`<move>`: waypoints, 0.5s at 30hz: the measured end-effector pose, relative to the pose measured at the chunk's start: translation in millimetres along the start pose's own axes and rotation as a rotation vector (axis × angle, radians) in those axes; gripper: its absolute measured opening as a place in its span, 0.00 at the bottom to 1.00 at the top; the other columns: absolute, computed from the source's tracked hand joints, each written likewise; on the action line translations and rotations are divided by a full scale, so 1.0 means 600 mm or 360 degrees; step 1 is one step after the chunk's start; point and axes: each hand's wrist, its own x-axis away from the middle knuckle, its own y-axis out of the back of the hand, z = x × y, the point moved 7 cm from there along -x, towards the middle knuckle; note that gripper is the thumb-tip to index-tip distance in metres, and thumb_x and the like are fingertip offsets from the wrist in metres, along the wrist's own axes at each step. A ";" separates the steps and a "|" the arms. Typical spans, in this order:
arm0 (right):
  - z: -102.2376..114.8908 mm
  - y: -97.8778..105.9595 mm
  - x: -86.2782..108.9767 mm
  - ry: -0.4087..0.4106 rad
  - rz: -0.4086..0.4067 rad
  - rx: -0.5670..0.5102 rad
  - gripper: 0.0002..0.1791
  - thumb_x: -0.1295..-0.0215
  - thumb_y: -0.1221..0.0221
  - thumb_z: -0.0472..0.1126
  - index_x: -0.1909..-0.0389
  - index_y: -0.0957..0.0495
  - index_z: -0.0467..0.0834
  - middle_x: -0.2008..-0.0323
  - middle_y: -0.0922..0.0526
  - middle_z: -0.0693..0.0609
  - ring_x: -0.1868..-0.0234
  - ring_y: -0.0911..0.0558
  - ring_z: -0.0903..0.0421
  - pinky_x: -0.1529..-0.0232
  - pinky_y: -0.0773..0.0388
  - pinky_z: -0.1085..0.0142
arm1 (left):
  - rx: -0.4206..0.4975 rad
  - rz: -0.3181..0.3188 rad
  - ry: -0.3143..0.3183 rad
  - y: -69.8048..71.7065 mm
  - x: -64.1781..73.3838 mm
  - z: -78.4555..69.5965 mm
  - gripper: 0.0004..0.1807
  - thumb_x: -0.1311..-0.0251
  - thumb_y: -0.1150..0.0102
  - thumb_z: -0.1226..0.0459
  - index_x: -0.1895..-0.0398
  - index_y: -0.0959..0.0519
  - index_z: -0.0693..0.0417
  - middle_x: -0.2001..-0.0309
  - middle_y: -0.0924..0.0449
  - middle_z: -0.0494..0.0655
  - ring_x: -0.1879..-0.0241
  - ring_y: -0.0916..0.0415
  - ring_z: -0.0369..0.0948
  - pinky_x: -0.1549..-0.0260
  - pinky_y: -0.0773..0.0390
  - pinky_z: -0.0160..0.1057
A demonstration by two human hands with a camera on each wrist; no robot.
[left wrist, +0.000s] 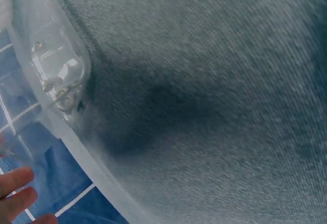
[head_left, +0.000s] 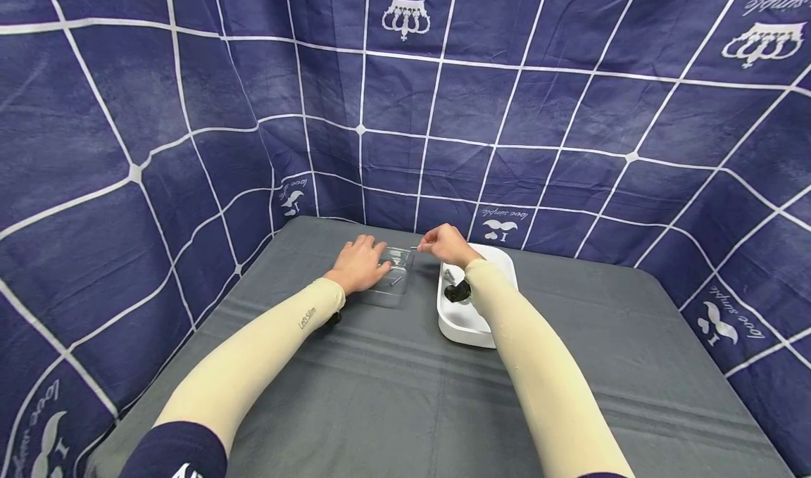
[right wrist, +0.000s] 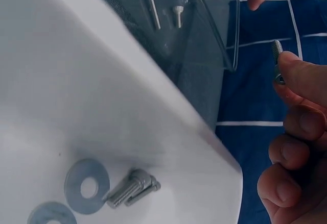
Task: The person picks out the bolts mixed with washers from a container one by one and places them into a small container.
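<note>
Bolt pinched in the right hand, its free end toward the clear box

Head view: the bolt (head_left: 415,248) juts leftward from the fingertips of the right hand (head_left: 445,244), its long axis running nearly crosswise. The clear box (head_left: 388,299) lies to the left of that hand and a little nearer the body; the white tray (head_left: 465,333) is on the other side, just below and to the right. The left hand (head_left: 359,265) is the nearer one to the box, spread over its left part with fingers extended, gripping nothing visible; whether it bears on the plastic is hard to tell. Between box and tray runs a narrow strip of grey cloth (head_left: 421,302), and the box's right side is uncovered.

Left wrist view: the left hand's fingertips (left wrist: 19,199) show at the lower left corner, apart from each other. A clear rounded container with small metal pieces lies above them; the bolt cannot be made out here.

Right wrist view: thumb and forefinger pinch the bolt low, near its head, leaving the threaded end bare and pointing up toward the left hand's fingertips; the other fingers are curled in. The box's rim lies to the left of the bolt, with two screws (right wrist: 153,8) inside. The tray, holding washers (right wrist: 87,187) and more bolts (right wrist: 132,187), fills the lower left, its rim slanting between.
</note>
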 end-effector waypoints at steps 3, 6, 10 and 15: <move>0.005 -0.005 -0.002 0.0014 0.0012 0.0012 0.09 0.36 0.35 0.41 0.68 0.12 0.39 0.71 0.14 0.45 0.74 0.30 0.61 0.69 0.35 0.69 | 0.0006 0.0018 0.0010 -0.001 0.004 0.007 0.32 0.29 0.52 0.46 0.29 0.30 0.54 0.33 0.30 0.58 0.30 0.36 0.53 0.36 0.33 0.58; 0.011 -0.006 -0.005 0.0025 -0.0008 0.0013 0.07 0.37 0.34 0.41 0.70 0.12 0.41 0.77 0.18 0.50 0.74 0.30 0.61 0.69 0.34 0.68 | 0.0008 0.0046 0.0028 -0.002 0.006 0.014 0.33 0.29 0.53 0.46 0.28 0.31 0.54 0.32 0.31 0.59 0.30 0.37 0.54 0.35 0.34 0.59; 0.016 -0.008 -0.010 0.0028 -0.0019 -0.0005 0.06 0.38 0.33 0.41 0.71 0.12 0.43 0.81 0.20 0.54 0.74 0.30 0.60 0.69 0.34 0.68 | 0.0013 0.0065 0.0044 -0.004 0.008 0.023 0.32 0.28 0.53 0.47 0.27 0.32 0.53 0.32 0.32 0.59 0.29 0.38 0.54 0.35 0.34 0.60; 0.021 -0.017 -0.015 0.0023 0.0005 -0.0023 0.06 0.38 0.33 0.41 0.70 0.12 0.43 0.78 0.18 0.51 0.74 0.30 0.61 0.69 0.34 0.69 | 0.0018 0.0094 0.0063 -0.010 0.008 0.032 0.32 0.28 0.53 0.47 0.27 0.32 0.53 0.31 0.32 0.59 0.29 0.38 0.54 0.34 0.35 0.60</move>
